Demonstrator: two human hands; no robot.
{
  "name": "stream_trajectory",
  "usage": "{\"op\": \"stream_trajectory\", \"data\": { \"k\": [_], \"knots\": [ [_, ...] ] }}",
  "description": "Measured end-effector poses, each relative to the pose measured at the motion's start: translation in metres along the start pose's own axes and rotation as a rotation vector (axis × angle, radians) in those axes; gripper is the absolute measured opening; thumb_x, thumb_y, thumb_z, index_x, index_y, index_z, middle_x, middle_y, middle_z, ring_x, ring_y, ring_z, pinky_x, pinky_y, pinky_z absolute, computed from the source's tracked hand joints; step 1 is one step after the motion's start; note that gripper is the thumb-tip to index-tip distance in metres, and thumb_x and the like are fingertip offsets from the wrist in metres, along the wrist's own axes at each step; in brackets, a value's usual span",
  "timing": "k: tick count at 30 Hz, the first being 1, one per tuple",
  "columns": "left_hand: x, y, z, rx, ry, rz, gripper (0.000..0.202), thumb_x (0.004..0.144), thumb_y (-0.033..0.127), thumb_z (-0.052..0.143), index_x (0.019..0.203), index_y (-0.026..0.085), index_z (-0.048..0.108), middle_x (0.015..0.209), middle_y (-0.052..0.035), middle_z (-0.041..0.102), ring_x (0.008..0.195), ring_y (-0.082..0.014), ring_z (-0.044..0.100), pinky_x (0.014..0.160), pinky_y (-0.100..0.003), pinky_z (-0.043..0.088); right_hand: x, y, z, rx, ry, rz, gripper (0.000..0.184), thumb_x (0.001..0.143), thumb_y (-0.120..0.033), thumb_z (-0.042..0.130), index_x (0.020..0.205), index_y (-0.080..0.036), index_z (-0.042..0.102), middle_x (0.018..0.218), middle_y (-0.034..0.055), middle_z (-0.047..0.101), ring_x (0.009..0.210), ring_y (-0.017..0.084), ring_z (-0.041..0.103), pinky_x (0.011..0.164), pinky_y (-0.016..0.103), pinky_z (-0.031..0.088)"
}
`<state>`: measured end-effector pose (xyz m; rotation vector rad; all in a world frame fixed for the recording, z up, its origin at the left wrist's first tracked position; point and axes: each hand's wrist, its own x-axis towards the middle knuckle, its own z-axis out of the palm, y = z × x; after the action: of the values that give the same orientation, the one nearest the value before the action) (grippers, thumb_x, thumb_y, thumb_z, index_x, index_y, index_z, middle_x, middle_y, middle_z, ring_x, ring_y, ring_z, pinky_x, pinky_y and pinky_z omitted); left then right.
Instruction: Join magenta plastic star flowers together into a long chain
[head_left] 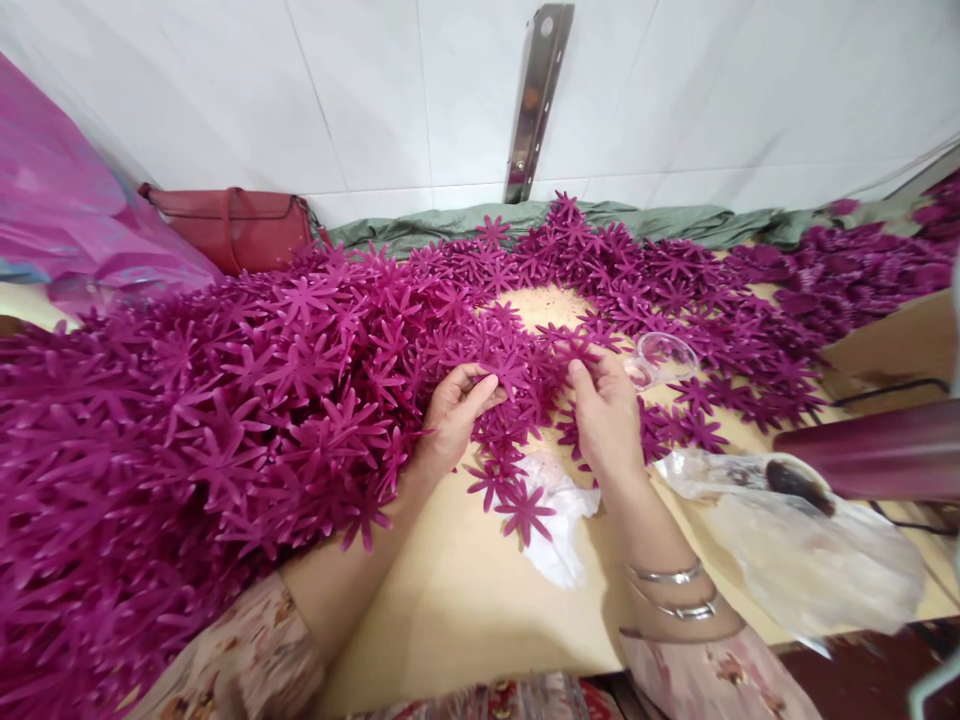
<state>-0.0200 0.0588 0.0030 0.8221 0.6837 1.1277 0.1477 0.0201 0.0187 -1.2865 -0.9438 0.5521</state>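
My left hand [457, 415] pinches a magenta star-shaped flower piece [508, 372] between thumb and fingers, near the middle of the table. Opposite it, my right hand [606, 405] is closed at the fingertips on another magenta flower piece [576, 350], whose petals show past the thumb. A large heap of the same flower pieces [300, 370] spreads to the left, against my left forearm. A few loose ones [523, 512] lie just below and between the hands. Beside my right hand sits a clear plastic cup or lid [666, 358].
Crumpled white tissue [559, 525] lies on the pale table [442, 610]. At right are a clear plastic bag [817, 545], a dark magenta cylinder [877, 450] and a cardboard box [900, 350]. A red handbag [232, 228] and green cloth [420, 228] line the white wall.
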Motion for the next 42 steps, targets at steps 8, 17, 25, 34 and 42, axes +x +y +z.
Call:
{"op": "stream_trajectory", "data": {
  "k": [8,17,25,34,42],
  "knots": [
    [-0.002,0.002,0.002,0.003,-0.05,0.009,0.04,0.07,0.04,0.09,0.092,0.018,0.065,0.088,0.0022,0.071,0.08,-0.0105,0.071,0.09,-0.03,0.059,-0.014,-0.017,0.009,-0.518,-0.133,-0.523,0.016,0.092,-0.034,0.071,0.107,-0.029,0.072,0.136,0.0094,0.062,0.135,0.032,0.049,0.119,0.058,0.033],
    [-0.002,0.0,0.003,0.032,-0.102,0.01,0.044,0.067,0.041,0.093,0.09,0.016,0.065,0.085,0.0014,0.073,0.079,-0.0104,0.072,0.088,-0.027,0.06,-0.016,-0.014,0.013,-0.462,-0.181,-0.471,0.003,0.092,-0.029,0.071,0.092,-0.026,0.073,0.115,0.0079,0.07,0.117,0.028,0.058,0.107,0.052,0.043],
    [-0.003,0.002,0.003,0.062,-0.143,-0.014,0.046,0.069,0.049,0.091,0.088,0.016,0.064,0.085,0.0012,0.073,0.078,-0.0141,0.076,0.089,-0.032,0.061,-0.014,-0.016,0.012,-0.455,-0.229,-0.498,0.011,0.097,-0.024,0.062,0.087,-0.026,0.066,0.097,0.0054,0.072,0.102,0.026,0.062,0.097,0.047,0.047],
    [-0.004,-0.001,0.002,0.118,-0.155,-0.038,0.045,0.064,0.029,0.095,0.095,0.017,0.063,0.084,0.0021,0.076,0.075,-0.0107,0.073,0.078,-0.024,0.057,-0.012,-0.018,0.007,-0.278,-0.308,-0.297,0.016,0.098,-0.028,0.061,0.083,-0.024,0.063,0.088,0.0026,0.065,0.087,0.021,0.062,0.085,0.039,0.048],
    [-0.002,-0.002,0.001,0.142,-0.126,-0.041,0.043,0.066,0.034,0.094,0.089,0.016,0.061,0.076,0.0029,0.073,0.07,-0.0114,0.074,0.074,-0.023,0.057,-0.011,-0.019,0.006,-0.306,-0.374,-0.304,0.019,0.098,-0.031,0.061,0.081,-0.024,0.063,0.086,0.0029,0.064,0.086,0.021,0.061,0.083,0.037,0.047]
  ]
}}
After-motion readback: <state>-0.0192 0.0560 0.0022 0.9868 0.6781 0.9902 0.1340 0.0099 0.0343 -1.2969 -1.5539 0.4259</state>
